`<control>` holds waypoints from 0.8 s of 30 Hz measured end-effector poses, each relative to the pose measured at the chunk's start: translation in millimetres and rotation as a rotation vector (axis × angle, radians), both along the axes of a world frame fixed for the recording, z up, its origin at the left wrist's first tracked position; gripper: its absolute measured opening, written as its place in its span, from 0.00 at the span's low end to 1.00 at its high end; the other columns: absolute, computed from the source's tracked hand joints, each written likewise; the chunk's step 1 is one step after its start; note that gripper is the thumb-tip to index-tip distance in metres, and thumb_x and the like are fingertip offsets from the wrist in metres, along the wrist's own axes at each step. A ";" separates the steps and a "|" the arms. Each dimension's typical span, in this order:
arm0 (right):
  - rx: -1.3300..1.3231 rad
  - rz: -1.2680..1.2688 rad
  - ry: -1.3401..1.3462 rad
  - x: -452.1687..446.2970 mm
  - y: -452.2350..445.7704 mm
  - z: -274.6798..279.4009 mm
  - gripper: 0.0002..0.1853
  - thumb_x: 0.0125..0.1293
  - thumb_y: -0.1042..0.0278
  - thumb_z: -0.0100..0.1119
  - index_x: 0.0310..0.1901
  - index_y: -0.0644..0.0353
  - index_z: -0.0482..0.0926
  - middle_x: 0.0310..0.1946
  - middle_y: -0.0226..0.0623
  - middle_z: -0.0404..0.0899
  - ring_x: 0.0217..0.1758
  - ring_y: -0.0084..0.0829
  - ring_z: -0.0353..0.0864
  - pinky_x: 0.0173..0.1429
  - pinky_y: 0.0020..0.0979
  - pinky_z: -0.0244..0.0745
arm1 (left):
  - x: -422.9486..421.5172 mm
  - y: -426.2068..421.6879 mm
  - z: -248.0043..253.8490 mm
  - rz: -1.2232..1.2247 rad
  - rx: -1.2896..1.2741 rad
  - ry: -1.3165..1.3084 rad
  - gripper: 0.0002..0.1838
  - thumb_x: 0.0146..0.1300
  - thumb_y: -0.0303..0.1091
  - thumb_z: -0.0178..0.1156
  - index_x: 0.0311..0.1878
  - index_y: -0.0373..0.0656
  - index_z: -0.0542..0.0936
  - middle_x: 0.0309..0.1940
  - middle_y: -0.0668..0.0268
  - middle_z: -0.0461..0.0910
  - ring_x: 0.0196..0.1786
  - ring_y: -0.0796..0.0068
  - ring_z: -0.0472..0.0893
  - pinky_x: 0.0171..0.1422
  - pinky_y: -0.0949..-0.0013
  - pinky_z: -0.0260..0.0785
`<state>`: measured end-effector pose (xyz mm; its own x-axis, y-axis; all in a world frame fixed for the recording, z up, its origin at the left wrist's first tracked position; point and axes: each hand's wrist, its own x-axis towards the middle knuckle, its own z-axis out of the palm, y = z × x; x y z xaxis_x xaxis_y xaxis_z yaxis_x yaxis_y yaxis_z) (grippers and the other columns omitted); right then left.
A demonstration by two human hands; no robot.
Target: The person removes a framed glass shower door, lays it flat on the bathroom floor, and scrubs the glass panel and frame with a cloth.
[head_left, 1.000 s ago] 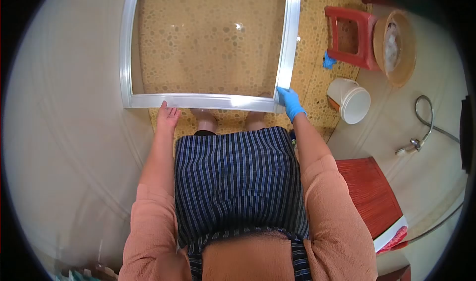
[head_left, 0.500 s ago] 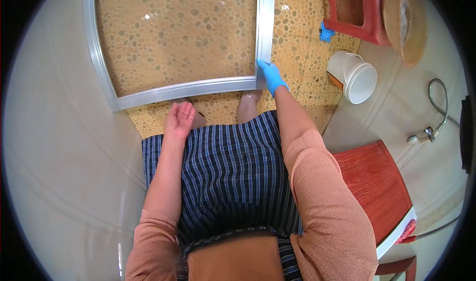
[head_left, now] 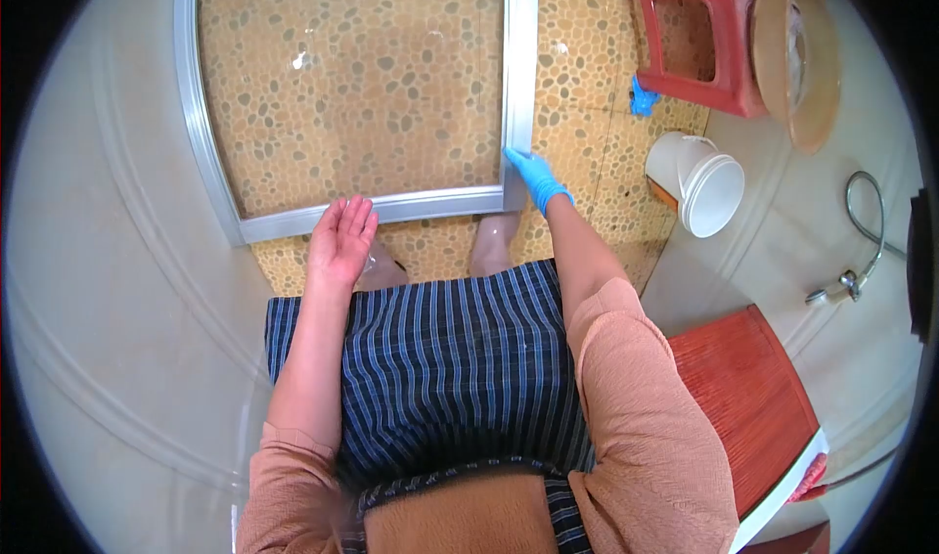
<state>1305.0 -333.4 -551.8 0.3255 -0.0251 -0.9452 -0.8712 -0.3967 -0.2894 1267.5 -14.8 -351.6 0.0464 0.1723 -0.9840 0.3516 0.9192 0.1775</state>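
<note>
A framed glass panel (head_left: 381,204) with a silver metal edge stands in front of me, and the pebble-patterned floor shows through its pane. My right hand (head_left: 537,177), in a blue glove, grips the frame near its lower right corner. My left hand (head_left: 342,239) is bare, palm up with fingers stretched out, its fingertips at the bottom rail; nothing lies in it. Below the rail my feet show on the floor, above a dark blue striped apron (head_left: 455,358).
At the upper right, a red stool (head_left: 729,55) stands beside a tan basin (head_left: 822,75) holding something whitish. Near them are a blue glove (head_left: 643,97) on the floor and a white bucket (head_left: 712,194). A shower head (head_left: 831,290) hangs by the right wall, above a red-brown surface (head_left: 748,402).
The panel has shifted left in view and tilted slightly. My left hand came off the bottom rail, turned palm up and is now back by it. My right hand keeps its hold.
</note>
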 end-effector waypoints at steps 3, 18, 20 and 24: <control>0.001 0.027 -0.012 0.9 1.5 9.8 0.34 0.61 0.42 0.56 0.59 0.64 0.74 0.57 0.42 0.75 0.61 0.34 0.73 0.64 0.32 0.65 | -8.3 1.2 -17.0 -0.050 0.028 0.035 0.23 0.70 0.36 0.49 0.63 0.36 0.61 0.63 0.53 0.66 0.64 0.56 0.68 0.67 0.51 0.64; -0.197 0.003 -0.271 -12.9 -17.9 92.6 0.33 0.59 0.38 0.59 0.48 0.67 0.79 0.40 0.46 0.82 0.43 0.35 0.80 0.50 0.35 0.72 | -117.7 -3.5 -102.0 0.202 -0.046 0.156 0.37 0.65 0.65 0.44 0.70 0.53 0.57 0.70 0.63 0.58 0.71 0.59 0.60 0.71 0.45 0.52; -0.199 -0.002 -0.238 -5.2 -26.5 91.5 0.34 0.58 0.37 0.58 0.48 0.67 0.79 0.40 0.47 0.82 0.43 0.35 0.80 0.50 0.35 0.72 | -111.0 -11.8 -98.5 0.217 -0.096 0.166 0.37 0.66 0.63 0.47 0.70 0.52 0.57 0.69 0.63 0.59 0.70 0.58 0.60 0.72 0.46 0.51; -0.214 0.052 -0.230 -20.9 -47.1 58.7 0.38 0.58 0.32 0.55 0.48 0.67 0.79 0.41 0.53 0.81 0.47 0.43 0.80 0.53 0.38 0.72 | -105.9 -20.1 -98.2 0.210 -0.115 0.150 0.37 0.66 0.62 0.48 0.71 0.51 0.56 0.70 0.63 0.58 0.72 0.59 0.58 0.73 0.46 0.51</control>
